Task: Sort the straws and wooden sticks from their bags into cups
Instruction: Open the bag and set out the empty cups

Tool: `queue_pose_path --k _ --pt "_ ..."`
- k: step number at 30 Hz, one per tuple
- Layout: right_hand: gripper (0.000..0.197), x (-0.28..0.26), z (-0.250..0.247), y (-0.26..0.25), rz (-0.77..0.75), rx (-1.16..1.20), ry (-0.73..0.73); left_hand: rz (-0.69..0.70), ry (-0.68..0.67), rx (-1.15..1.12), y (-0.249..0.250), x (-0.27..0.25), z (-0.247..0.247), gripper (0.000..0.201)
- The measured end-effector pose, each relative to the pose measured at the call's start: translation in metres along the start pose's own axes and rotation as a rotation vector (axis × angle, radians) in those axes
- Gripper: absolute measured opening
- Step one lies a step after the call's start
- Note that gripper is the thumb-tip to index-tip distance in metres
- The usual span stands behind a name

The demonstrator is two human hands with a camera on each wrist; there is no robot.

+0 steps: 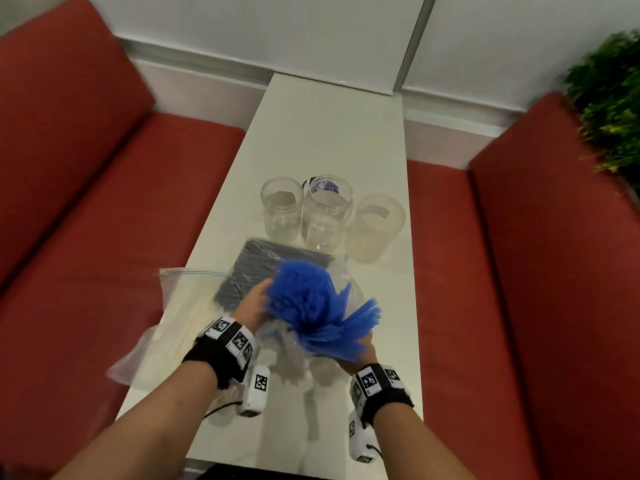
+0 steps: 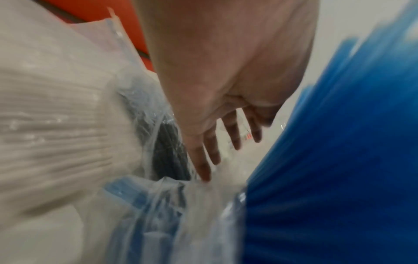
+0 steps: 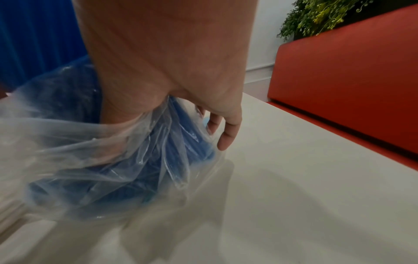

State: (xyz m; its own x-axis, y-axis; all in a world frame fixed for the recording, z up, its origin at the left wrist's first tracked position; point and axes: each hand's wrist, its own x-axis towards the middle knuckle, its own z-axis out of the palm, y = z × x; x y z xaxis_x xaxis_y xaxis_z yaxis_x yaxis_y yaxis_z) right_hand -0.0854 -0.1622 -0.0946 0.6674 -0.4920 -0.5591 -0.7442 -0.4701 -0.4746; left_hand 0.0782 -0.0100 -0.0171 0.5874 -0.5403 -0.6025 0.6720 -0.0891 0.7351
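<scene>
Above the near end of a white table [image 1: 377, 140], the right hand [image 1: 360, 351] grasps a fanned bundle of blue straws [image 1: 311, 299] through its clear bag [image 1: 294, 344], while the left hand [image 1: 252, 303], fingers straight, rests against the bundle. Just beyond the straws lies a bag of dark sticks [image 1: 256, 268]; farther on stand three clear cups [image 1: 327, 211].

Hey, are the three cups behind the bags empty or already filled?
Empty. All three cups stand upright, see-through, nothing inside; the blue straws are held nearer.
</scene>
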Motion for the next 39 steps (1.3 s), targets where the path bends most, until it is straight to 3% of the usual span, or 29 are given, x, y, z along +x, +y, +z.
queue_pose_path --k 1,3,7,10,12,15,18,20,23,24,27,32,36,39 --pt "0.059 -0.001 -0.001 -0.004 0.014 0.002 -0.011 0.049 0.023 -0.076 0.007 -0.005 0.001 0.026" --pt "0.061 0.002 -0.003 -0.009 -0.008 0.049 0.001 0.024 -0.02 -0.168 0.016 -0.012 -0.003 0.042" --pt "0.099 -0.006 -0.012 -0.021 -0.076 0.264 0.031 -0.039 -0.17 -0.144 0.009 -0.007 -0.008 0.076" --pt "0.137 -0.016 -0.024 -0.019 -0.213 0.344 0.122 -0.055 -0.071 -0.101 0.008 0.001 -0.002 0.076" --pt "0.148 -0.021 -0.028 -0.014 -0.286 0.393 0.163 -0.07 -0.011 -0.044 0.01 0.004 0.0 0.074" --pt "0.158 -0.031 -0.03 -0.003 -0.358 0.533 0.158 -0.12 -0.036 -0.101 0.01 0.009 -0.001 0.087" --pt "0.15 -0.036 -0.031 -0.011 -0.467 0.546 0.194 -0.116 -0.101 -0.096 0.008 0.01 0.001 0.083" --pt "0.141 -0.038 -0.03 -0.018 -0.48 0.506 0.241 -0.104 -0.142 -0.122 0.006 0.011 0.004 0.064" --pt "0.12 -0.044 -0.024 -0.024 -0.478 0.525 0.296 -0.062 -0.033 -0.059 0.005 0.012 0.001 0.021" --pt "0.117 -0.046 -0.023 -0.025 -0.482 0.53 0.309 -0.04 -0.015 0.021 0.005 0.011 -0.001 0.018" --pt "0.112 -0.053 -0.026 -0.028 -0.488 0.503 0.351 0.046 -0.021 0.238 0.01 0.005 -0.005 0.023" --pt "0.089 -0.057 -0.025 -0.035 -0.517 0.429 0.319 0.22 -0.107 0.071 0.038 -0.019 -0.009 0.053" --pt "0.065 -0.062 -0.027 -0.035 -0.474 0.478 0.323 0.265 -0.087 0.203 0.052 -0.025 -0.004 0.034" --pt "0.056 -0.067 -0.033 -0.039 -0.479 0.528 0.329 0.256 -0.038 0.114 0.053 -0.024 -0.014 0.033"
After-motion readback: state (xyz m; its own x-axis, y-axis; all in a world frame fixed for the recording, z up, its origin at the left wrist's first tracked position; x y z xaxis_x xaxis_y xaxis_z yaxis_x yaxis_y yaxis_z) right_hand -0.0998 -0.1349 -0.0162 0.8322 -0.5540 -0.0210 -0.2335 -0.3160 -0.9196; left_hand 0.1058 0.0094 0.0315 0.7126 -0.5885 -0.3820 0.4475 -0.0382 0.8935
